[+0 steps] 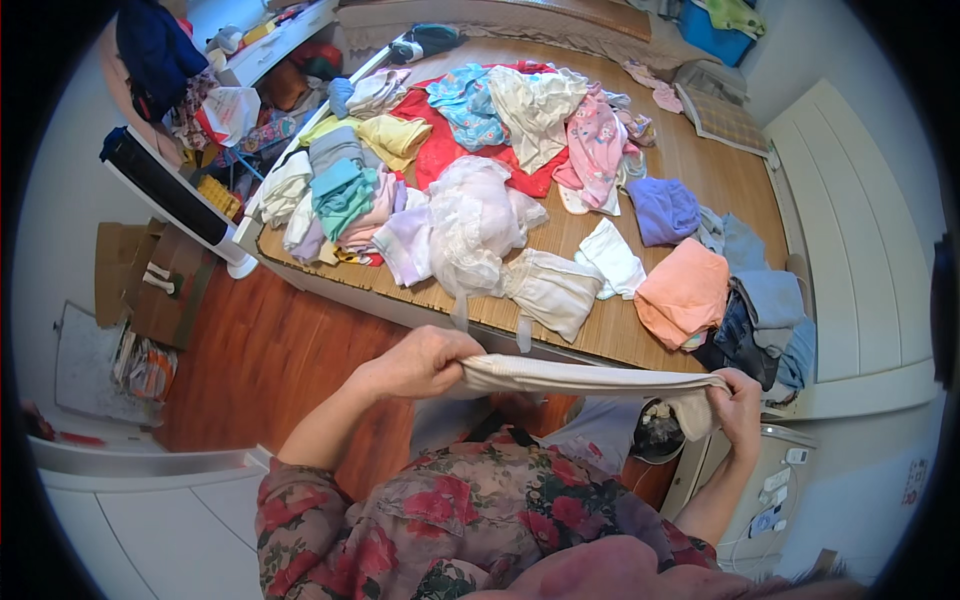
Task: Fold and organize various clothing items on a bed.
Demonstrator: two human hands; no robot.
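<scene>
A cream knit garment is stretched between my two hands, just off the near edge of the bed. My left hand grips one end of it. The other end is in my right hand, with a loose flap hanging beneath the fingers. Past the garment, on the bamboo-mat bed, lie a beige gathered garment, a white lacy dress and a small white cloth. A folded peach garment rests to the right, beside folded jeans.
Folded clothes are stacked at the bed's left corner, near a tower fan. Loose children's clothes lie on a red cloth. A purple garment sits at right. A bin and a cabinet with chargers stand at lower right.
</scene>
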